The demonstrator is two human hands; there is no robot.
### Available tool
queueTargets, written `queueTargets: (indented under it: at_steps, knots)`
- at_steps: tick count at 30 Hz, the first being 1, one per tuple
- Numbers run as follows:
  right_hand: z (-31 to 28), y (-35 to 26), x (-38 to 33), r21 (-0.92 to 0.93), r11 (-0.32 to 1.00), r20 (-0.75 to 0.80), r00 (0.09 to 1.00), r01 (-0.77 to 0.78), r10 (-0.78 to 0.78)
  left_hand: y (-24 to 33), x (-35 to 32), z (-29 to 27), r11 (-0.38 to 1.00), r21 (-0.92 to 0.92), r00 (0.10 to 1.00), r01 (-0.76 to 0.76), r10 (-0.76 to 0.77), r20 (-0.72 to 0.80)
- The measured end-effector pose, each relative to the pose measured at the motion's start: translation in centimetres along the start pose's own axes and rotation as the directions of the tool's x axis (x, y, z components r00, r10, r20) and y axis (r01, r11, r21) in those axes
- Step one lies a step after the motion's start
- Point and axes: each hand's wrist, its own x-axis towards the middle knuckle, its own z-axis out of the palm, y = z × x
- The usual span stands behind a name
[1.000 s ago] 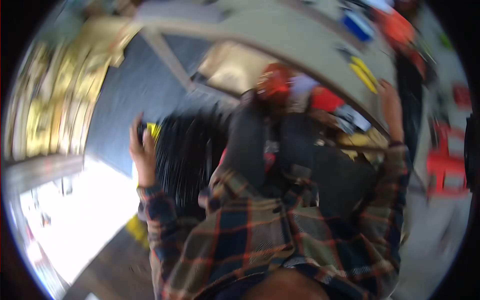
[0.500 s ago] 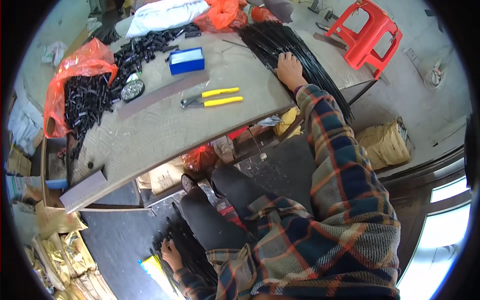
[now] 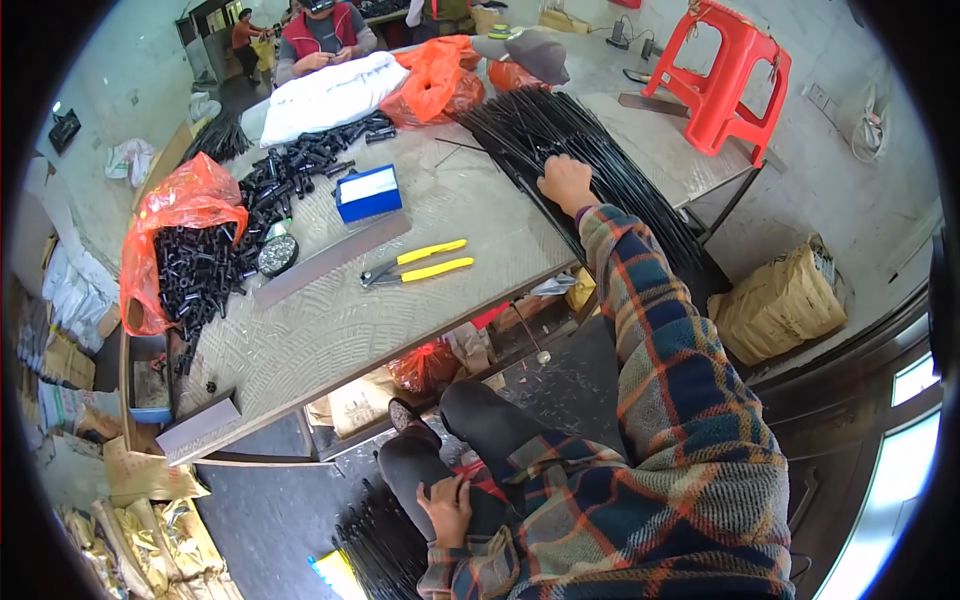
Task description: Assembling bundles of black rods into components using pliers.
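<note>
On the right of the table lies a wide bundle of long thin black rods (image 3: 620,165). My right hand (image 3: 567,183) is on top of it with its fingers curled down on the rods; how many are in the grip is hidden. My left hand (image 3: 448,508) lies on my thigh, its fingers apart and nothing seen in it. Below it, more black rods (image 3: 375,535) lie low beside my leg. Pliers (image 3: 415,262) with yellow handles rest on the table, close to a blue box (image 3: 368,207) with white content.
An orange bag (image 3: 150,260) spills short black tubular parts at left. Further back are a white sack (image 3: 330,95), orange bags (image 3: 437,80) and a grey cap (image 3: 537,52). A red stool (image 3: 735,75) stands back right. A person in a red vest (image 3: 350,25) sits across the table.
My view has tilted up, bringing other people into sight. My left hand has moved from the low rods up onto my thigh. My right hand stays at the bundle, its fingers now more curled.
</note>
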Motion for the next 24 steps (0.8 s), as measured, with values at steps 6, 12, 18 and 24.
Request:
queueTargets:
  at_steps: [6,12,18,24]
  knots:
    - [-3.3,0.5,-1.4,0.188,0.981,0.104,0.994,-0.043,0.024,-0.1,0.1,0.5,0.999,0.038,1.0,0.013,-0.012,-0.008]
    - [-4.0,1.3,-0.2,0.313,0.946,0.128,0.991,-0.085,0.046,-0.4,0.0,0.7,0.997,0.071,1.0,-0.003,0.005,-0.026]
    - [-7.5,0.6,1.7,0.632,0.767,0.161,0.987,-0.114,0.015,0.0,-0.1,0.5,0.999,0.038,0.998,0.001,0.001,-0.057]
    - [-14.5,-3.7,4.5,0.923,0.378,0.128,0.984,-0.072,-0.125,-0.6,-0.7,0.3,1.0,0.0,0.997,0.001,-0.001,-0.079]
